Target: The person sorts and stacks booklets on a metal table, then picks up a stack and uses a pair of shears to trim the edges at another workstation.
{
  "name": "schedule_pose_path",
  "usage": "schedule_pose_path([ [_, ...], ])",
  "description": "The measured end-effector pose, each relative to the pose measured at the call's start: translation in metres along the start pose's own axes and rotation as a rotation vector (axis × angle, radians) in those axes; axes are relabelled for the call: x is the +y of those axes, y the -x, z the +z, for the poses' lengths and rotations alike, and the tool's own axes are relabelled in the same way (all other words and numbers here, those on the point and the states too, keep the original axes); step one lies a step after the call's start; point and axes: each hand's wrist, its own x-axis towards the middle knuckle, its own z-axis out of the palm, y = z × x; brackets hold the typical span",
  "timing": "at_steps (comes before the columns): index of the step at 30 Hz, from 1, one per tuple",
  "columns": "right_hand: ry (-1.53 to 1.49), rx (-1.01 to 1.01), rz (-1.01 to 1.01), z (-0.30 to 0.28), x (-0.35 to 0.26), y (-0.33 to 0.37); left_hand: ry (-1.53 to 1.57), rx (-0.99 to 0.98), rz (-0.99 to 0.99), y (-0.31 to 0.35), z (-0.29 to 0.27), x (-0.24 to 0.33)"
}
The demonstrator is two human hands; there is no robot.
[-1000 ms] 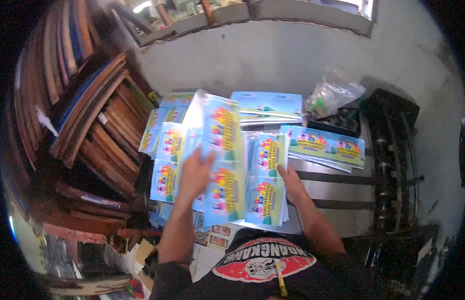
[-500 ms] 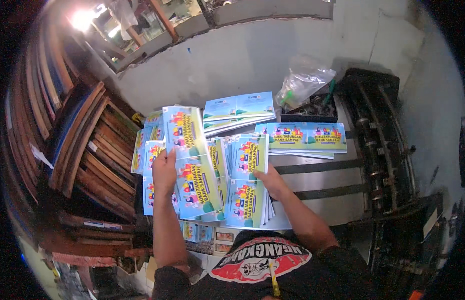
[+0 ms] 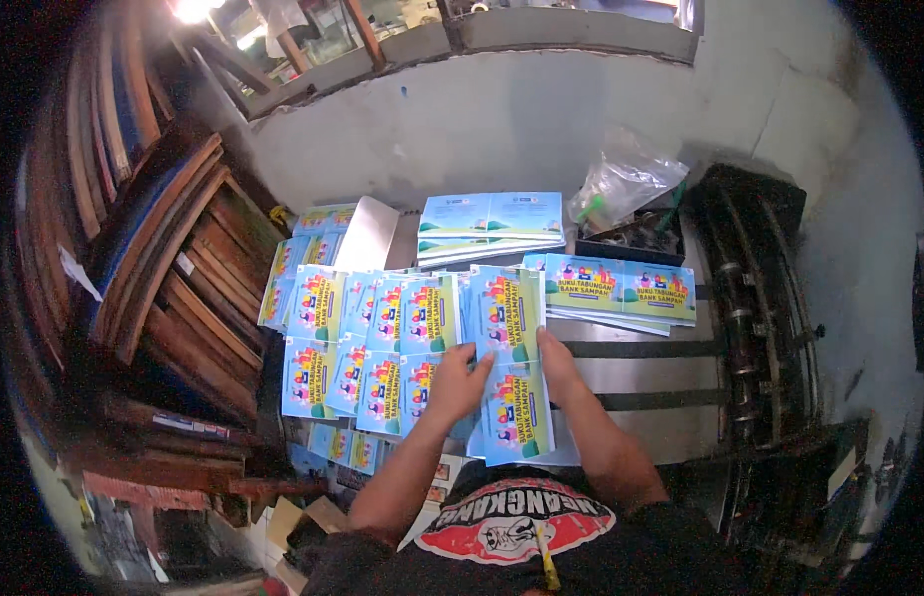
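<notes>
A long, blue-and-green uncut booklet strip (image 3: 513,412), printed with two covers, lies upright between my hands, with more strips showing under its edges. My left hand (image 3: 460,382) grips its left edge, thumb on the front. Against the right edge my right hand (image 3: 561,366) is closed, its fingertips partly hidden. Left of my left hand, overlapping booklet strips (image 3: 379,392) are fanned out in rows. Another stack of strips (image 3: 660,296) sits sideways beyond my right hand, and a light-blue stack (image 3: 490,217) lies at the back.
A clear plastic bag (image 3: 629,177) rests over a black tray (image 3: 636,243) at the back right. Dark machinery with rollers (image 3: 742,328) borders the metal tabletop (image 3: 640,375) on the right. Wooden-edged boards (image 3: 199,288) are stacked along the left. A grey wall (image 3: 501,119) stands behind.
My left hand has moved right and down, and the strip it held raised is no longer in the air there. Both hands now meet at the right-hand pile. The view has shifted slightly.
</notes>
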Motion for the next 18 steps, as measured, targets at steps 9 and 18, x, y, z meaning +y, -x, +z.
schedule_pose_path([
  [9,-0.037,-0.11,0.056,0.009,-0.018,0.019,-0.135,-0.216,-0.124,-0.006,-0.023,0.06],
  [18,0.299,-0.049,-0.116,0.001,0.001,0.008,0.031,0.239,-0.069,-0.026,-0.077,0.009],
])
